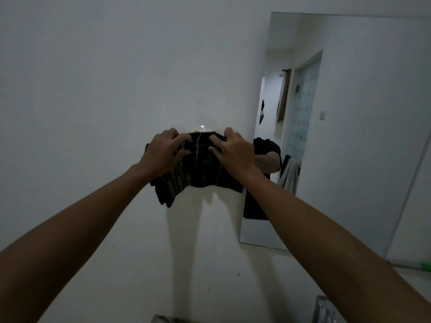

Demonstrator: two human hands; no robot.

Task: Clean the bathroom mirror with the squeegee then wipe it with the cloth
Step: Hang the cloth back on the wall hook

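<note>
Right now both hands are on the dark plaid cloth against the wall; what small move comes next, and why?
Probably carry the plaid cloth rightward onto the mirror. The left hand and right hand grip its top edge by a wall hook, left of the mirror's edge, and no squeegee is in hand.

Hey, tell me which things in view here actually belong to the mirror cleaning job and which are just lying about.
Part of the job:
- dark striped cloth, gripped by the left hand and right hand against the wall
- mirror

Just lying about:
- clear object at the bottom edge, too cut off to identify
- green item at the right edge

No squeegee is visible.
</note>
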